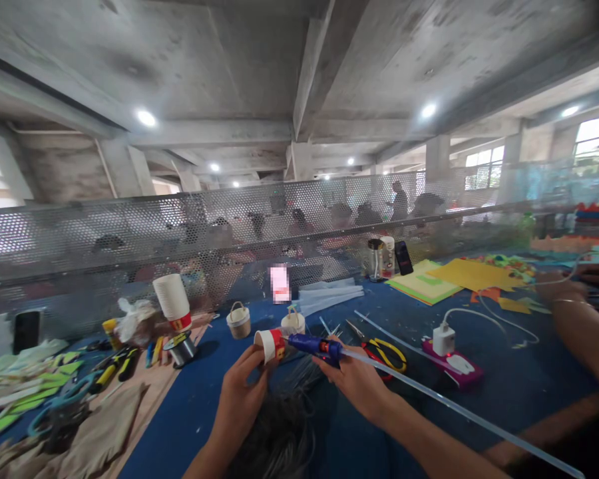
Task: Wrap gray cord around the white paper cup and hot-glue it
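Both hands are working low over the blue counter (190, 399): the left hand (239, 392) is gripping a small paper cup (270, 344) on its side. Right hand (354, 379) is clasping a blue glue gun (312, 344), nozzle touching the cup, yellow-handled scissors (387, 354) lying just right.

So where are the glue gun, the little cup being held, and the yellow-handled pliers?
glue gun (313, 344), head view, on its blue barrel.
cup (270, 344), head view, on its white side by the red band.
pliers (390, 353), head view, on a yellow handle.
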Tool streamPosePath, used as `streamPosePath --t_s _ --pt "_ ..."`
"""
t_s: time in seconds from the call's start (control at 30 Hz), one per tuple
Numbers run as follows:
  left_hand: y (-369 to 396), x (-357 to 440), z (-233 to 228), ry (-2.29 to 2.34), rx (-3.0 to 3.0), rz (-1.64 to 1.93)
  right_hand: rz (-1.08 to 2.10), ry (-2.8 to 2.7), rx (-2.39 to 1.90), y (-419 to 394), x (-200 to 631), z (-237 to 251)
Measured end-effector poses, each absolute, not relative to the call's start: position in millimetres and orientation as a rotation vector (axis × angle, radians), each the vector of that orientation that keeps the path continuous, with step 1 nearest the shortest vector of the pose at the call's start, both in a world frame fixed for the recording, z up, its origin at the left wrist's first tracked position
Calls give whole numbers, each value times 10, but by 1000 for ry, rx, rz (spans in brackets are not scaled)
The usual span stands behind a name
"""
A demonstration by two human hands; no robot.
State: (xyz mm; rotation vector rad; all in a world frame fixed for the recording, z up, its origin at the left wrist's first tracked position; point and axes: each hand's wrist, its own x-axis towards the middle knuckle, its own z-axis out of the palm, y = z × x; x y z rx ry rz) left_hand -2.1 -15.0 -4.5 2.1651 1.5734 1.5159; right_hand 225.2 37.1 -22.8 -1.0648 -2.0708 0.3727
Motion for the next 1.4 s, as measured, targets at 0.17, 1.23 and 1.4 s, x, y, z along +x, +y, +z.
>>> streamPosePath --t_s 0.17,1.23,1.4 --pt "-138 -45 -43 1583 2114 1526 421 -2077 -1027 334 2251 -204" --pt "-130 -80 -12 1519 1739 1609 311 -2199 -991 278 2212 -189" --pt "-122 -95 -32 1534 1715 1585 267 -2220 -1021 281 2204 -176"
